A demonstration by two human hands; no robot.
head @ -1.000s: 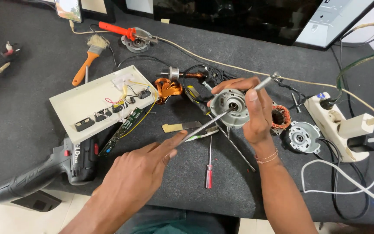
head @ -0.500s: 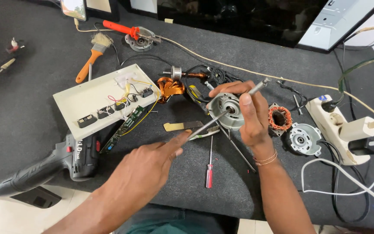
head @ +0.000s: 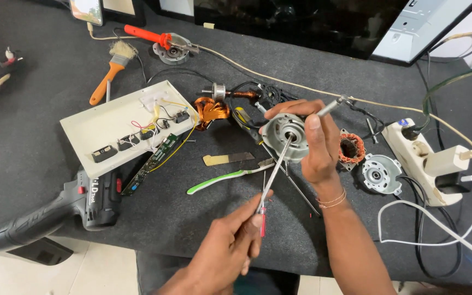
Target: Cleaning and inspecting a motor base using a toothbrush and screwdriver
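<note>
A round grey motor housing (head: pixel 284 136) is gripped in the right hand (head: pixel 317 143), fingers curled over its top edge and thumb pressed beside its face, and is held above the dark surface (head: pixel 39 109) near the middle of the view. A thin metal shaft (head: pixel 330 107) is seen sticking out past the fingers towards the upper right. A screwdriver (head: pixel 273 177) with a red handle is pinched between thumb and fingers of the left hand (head: pixel 230 246), closed around the handle; its tip is set against the centre of the housing face.

Just below the housing a green and white toothbrush (head: pixel 225 177) is laid flat, with a small tan strip (head: pixel 228 159) beside it. A copper-wound stator (head: pixel 352 149) and a second grey end cover (head: pixel 381 175) are placed just right of the right hand. A white panel with switches and wires (head: pixel 121 123) is set to the left, a black cordless drill (head: pixel 50 210) near the front edge, and a white power strip (head: pixel 419 158) at the far right.
</note>
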